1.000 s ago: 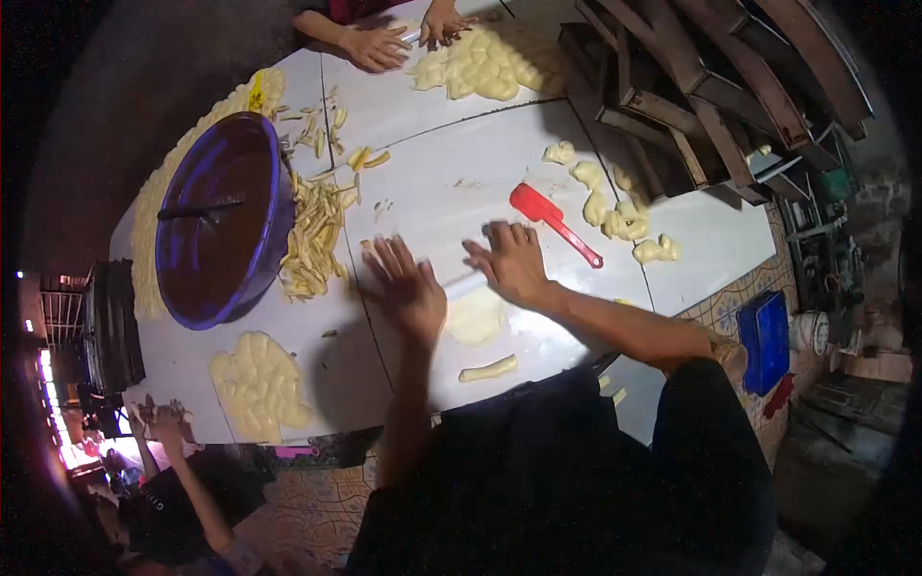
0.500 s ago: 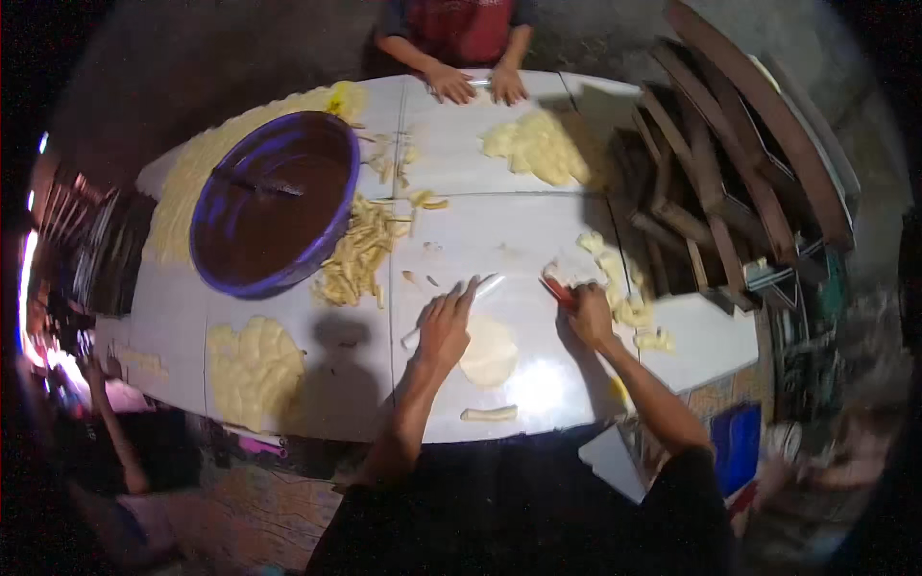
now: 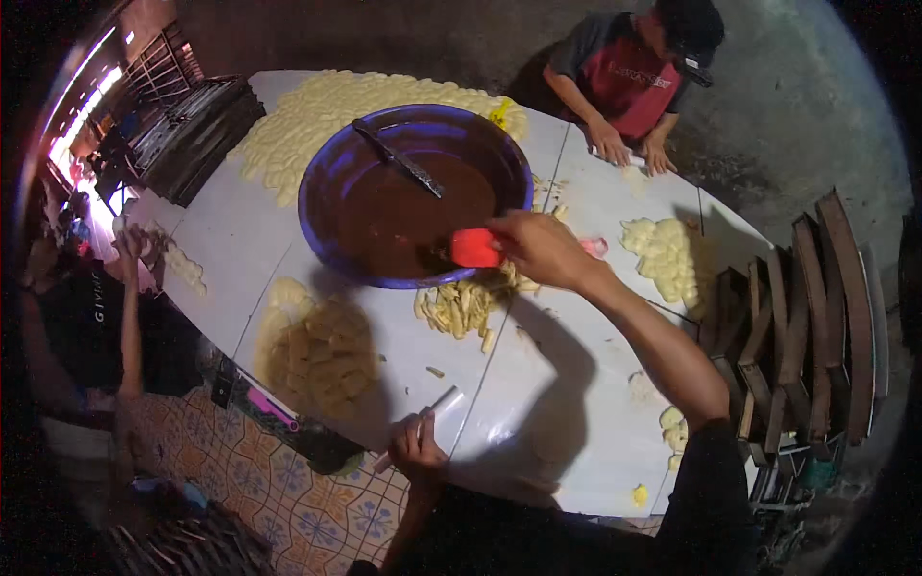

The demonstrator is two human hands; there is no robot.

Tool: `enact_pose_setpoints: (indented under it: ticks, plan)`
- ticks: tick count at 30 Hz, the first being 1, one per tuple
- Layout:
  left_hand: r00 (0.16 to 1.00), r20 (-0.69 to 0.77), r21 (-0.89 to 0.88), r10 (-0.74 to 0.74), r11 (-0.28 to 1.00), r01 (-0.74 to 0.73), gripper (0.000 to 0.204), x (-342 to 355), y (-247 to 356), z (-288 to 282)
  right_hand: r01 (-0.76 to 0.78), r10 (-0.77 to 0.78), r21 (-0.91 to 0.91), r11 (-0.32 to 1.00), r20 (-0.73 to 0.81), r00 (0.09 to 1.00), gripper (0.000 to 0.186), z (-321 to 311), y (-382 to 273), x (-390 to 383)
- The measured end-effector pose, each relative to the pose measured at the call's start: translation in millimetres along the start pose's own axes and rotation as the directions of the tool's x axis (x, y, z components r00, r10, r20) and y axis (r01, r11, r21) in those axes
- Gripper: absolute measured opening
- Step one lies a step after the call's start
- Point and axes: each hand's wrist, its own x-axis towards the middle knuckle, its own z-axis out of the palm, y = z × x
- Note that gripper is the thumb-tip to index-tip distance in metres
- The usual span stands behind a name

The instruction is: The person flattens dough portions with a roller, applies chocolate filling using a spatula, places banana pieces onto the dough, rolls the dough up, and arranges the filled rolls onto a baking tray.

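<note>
Pinched in my right hand (image 3: 538, 245) is a red flat-sided hand tool (image 3: 475, 248), over the near right part of a purple basin (image 3: 322, 245) of dark brown paste. The tool's far end is dark and blends into the paste. A long, paste-smeared dark stick (image 3: 399, 158) leans from the basin's far rim into it. My left hand (image 3: 416, 446) is closed round a pale, smooth rolling pin (image 3: 447, 398) at the table's near edge. Beside the basin lies a heap of pale yellow strips (image 3: 456, 309). My arm's shadow covers the table ahead of me.
Dough pieces lie on the white table (image 3: 615, 355) in groups: near left (image 3: 317, 360), along the far edge (image 3: 327, 120) and at right (image 3: 663, 254). Stacked dark trays (image 3: 807, 326) stand at right, others (image 3: 197, 139) at left. A co-worker (image 3: 639, 82) works across; another person's arm (image 3: 130, 317) shows at left.
My view has swung left. My right hand has carried the red tool from the right of the table to over the basin. My left hand has drawn back to the near edge with the rolling pin.
</note>
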Motion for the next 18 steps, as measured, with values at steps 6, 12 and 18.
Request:
enact_pose_setpoints:
  ticks: [6,12,18]
  plan:
    - [1.000,0.023,0.054,0.020,0.998,-0.022,0.028,-8,1,13,-0.011,0.105,-0.435,0.900,0.192,0.976,0.017,106,66,97]
    - [0.986,0.144,0.142,-0.086,0.988,0.066,0.019,-21,1,3,0.260,-0.168,-0.104,0.960,0.529,0.832,0.017,91,34,111]
    - [0.995,0.006,0.050,0.097,0.994,-0.097,0.023,0,1,7,0.179,-0.128,-0.052,0.983,0.508,0.852,0.025,-20,21,54]
